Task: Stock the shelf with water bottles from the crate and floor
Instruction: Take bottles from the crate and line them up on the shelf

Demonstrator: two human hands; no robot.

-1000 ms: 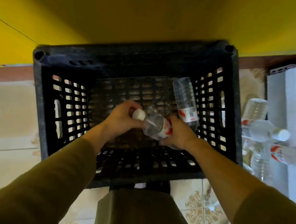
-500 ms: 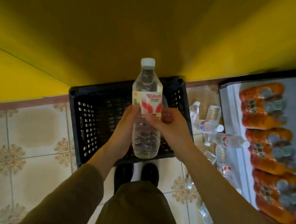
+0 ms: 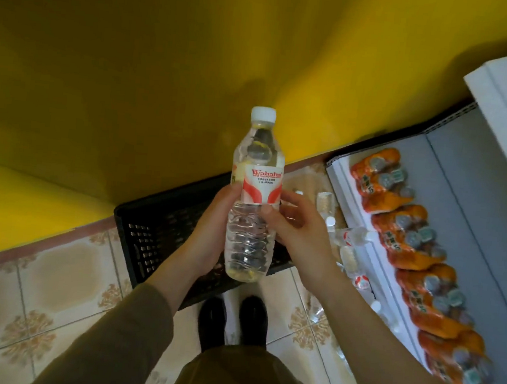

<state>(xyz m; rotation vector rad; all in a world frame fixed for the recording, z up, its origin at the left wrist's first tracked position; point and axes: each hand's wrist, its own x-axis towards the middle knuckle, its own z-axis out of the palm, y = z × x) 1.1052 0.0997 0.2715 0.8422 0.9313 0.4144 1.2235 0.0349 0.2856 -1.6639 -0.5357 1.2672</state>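
A clear water bottle with a white cap and a red-and-white label stands upright in front of me, held high above the black plastic crate. My left hand wraps its lower body from the left. My right hand holds it from the right, thumb across the front just below the label. Several more water bottles lie on the tiled floor between the crate and the white shelf on the right.
The shelf's lower level carries a row of shrink-wrapped packs of orange drink bottles. A yellow wall rises behind the crate. My black shoes stand on patterned tiles just before the crate.
Both hands lifted the bottle out of the crate and turned it upright. I have risen, so the crate looks smaller and more of the shelf shows at right.
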